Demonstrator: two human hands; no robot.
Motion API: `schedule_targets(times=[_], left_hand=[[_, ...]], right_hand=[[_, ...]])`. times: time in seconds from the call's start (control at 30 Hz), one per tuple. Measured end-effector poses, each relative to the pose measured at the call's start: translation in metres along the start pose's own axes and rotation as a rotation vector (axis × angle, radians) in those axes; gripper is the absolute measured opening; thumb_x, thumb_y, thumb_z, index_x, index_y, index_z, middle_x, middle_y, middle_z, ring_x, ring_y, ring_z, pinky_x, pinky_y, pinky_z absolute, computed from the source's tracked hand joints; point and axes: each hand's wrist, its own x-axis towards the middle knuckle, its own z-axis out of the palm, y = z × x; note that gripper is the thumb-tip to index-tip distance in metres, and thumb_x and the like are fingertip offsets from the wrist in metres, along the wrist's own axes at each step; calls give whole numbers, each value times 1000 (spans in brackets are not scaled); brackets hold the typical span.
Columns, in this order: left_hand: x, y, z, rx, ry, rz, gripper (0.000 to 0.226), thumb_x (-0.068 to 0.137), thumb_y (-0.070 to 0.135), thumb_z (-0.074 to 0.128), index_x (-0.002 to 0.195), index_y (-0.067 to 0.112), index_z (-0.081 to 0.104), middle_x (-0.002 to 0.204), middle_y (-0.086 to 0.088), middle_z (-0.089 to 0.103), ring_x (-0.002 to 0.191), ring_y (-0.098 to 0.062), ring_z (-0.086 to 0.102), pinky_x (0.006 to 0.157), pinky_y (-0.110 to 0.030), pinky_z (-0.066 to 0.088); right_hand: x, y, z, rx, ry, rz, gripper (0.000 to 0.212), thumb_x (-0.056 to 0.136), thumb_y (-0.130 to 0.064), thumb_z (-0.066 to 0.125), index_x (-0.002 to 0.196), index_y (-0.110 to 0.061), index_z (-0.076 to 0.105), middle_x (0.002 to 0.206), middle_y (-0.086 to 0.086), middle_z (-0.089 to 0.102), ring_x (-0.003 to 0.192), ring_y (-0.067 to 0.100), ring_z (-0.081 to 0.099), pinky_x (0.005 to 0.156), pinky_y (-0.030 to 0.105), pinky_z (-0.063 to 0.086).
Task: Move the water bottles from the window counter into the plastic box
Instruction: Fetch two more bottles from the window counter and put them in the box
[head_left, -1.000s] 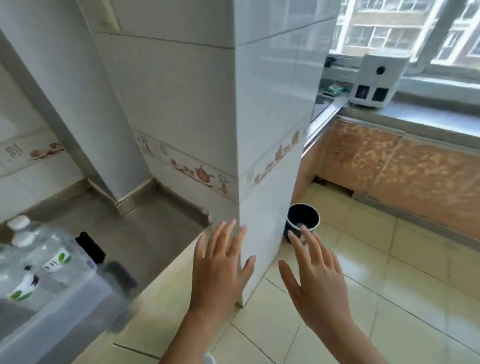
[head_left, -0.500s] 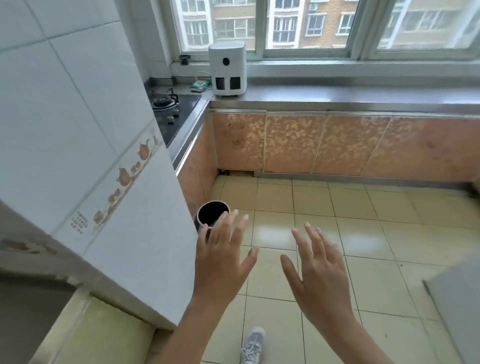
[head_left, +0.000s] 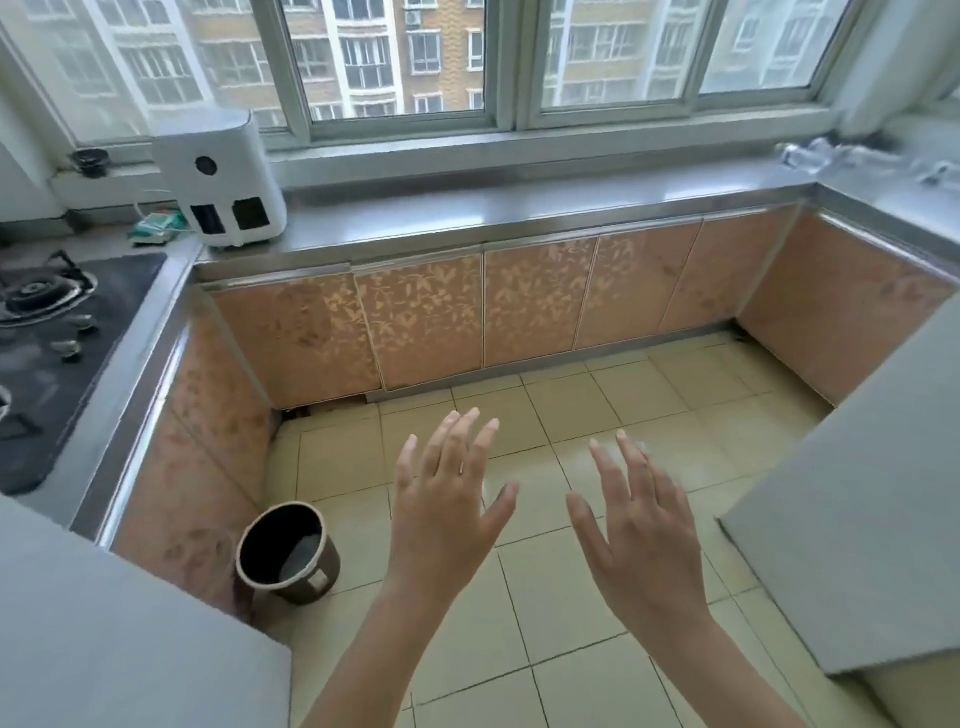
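Note:
Clear water bottles (head_left: 821, 155) lie on the steel window counter (head_left: 519, 208) at its far right corner, blurred. My left hand (head_left: 447, 493) and my right hand (head_left: 634, 525) are both held out over the tiled floor, palms down, fingers spread, holding nothing. The bottles are far ahead and to the right of both hands. The plastic box is out of view.
A white appliance (head_left: 218, 179) stands on the counter at the left, beside a gas hob (head_left: 47, 332). A dark bin (head_left: 288, 551) sits on the floor by the left cabinet. A grey tiled pillar (head_left: 119, 639) is at lower left, a grey surface (head_left: 872, 519) at right.
The view has swung right, away from the plastic box with bottles and past the tiled pillar, toward the window counter. Both hands stay open and held out in front.

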Motion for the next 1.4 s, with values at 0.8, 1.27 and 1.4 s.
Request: schedule_targets(times=[0.8,1.27,1.4], left_hand=[[379,122,250,-76,-76,199,58,90,53,44,139,23,54,148,4,50,138,-17,45,113,-45,24],[616,159,412,-118,-161,284,61,88,55,41,136,22,58,144,0,56,134,-22,51,106,-54,39],[682,175,454,-144,-188,349,60,89,53,42,137,22,58,145,1,55,135,-21,50,107,-53,38]], right_hand=[[358,241,38,-48,79,178,59,94,-52,30,141,-20,45,149,9,42,137,29,39,107,54,35],[572,368,74,-111,134,358,58,93,-50,33,140,-19,46,149,10,42,136,28,38,107,55,34],[629,401,79,-151,138,435,58,92,-50,34,138,-18,50,147,11,44,133,30,43,105,54,35]])
